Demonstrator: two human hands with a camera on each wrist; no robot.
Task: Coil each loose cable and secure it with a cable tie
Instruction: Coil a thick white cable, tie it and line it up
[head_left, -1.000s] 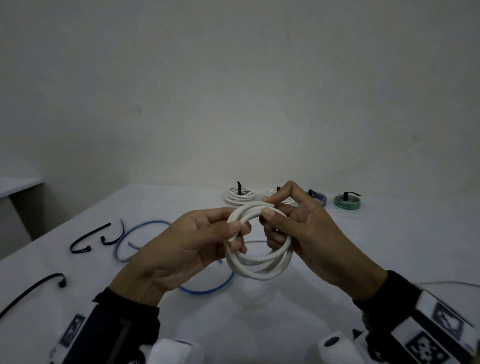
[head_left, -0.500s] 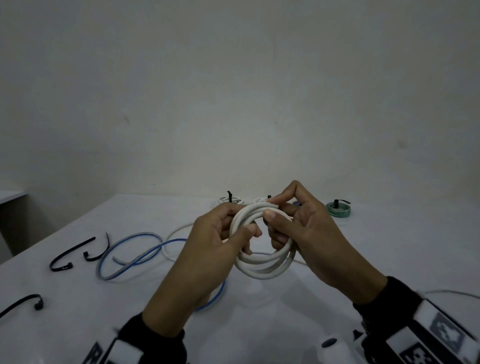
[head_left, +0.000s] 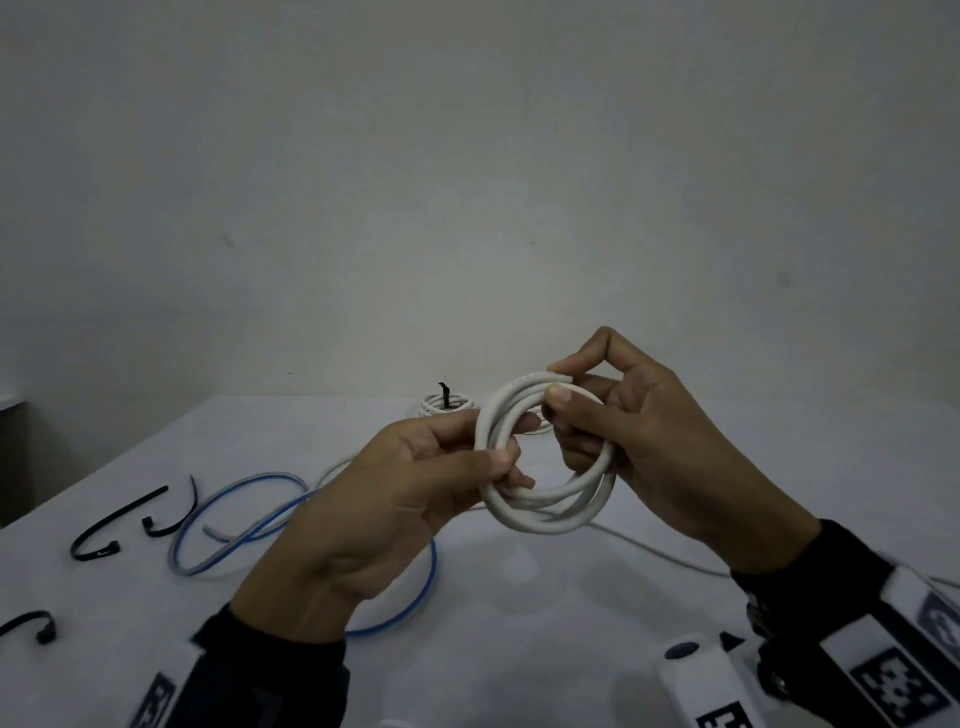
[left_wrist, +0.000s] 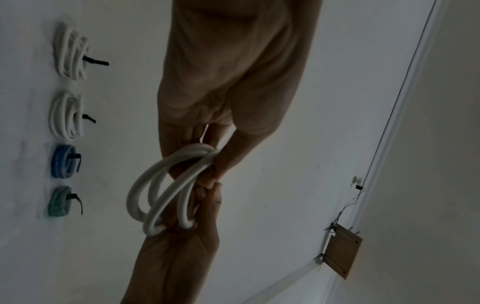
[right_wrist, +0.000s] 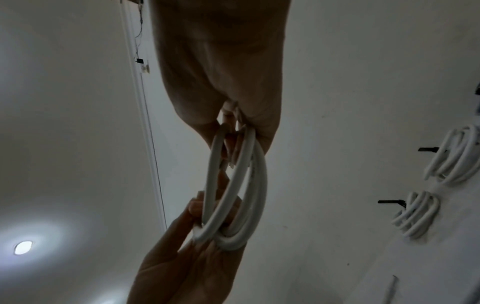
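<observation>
Desk (head_left: 519, 649) below both hands, white coil (head_left: 545, 467) held above it at centre, ring face toward head camera

Blue cable (head_left: 311, 525) loose on desk, left of hands

Loose cable ties (head_left: 119, 519) far left on desk, well apart from coil; left hand (head_left: 395, 499) nearer them, likely fetches one

Left hand pinches coil's left arc; right hand (head_left: 639, 441) grips top-right, thumb and fingers curled round strands
</observation>
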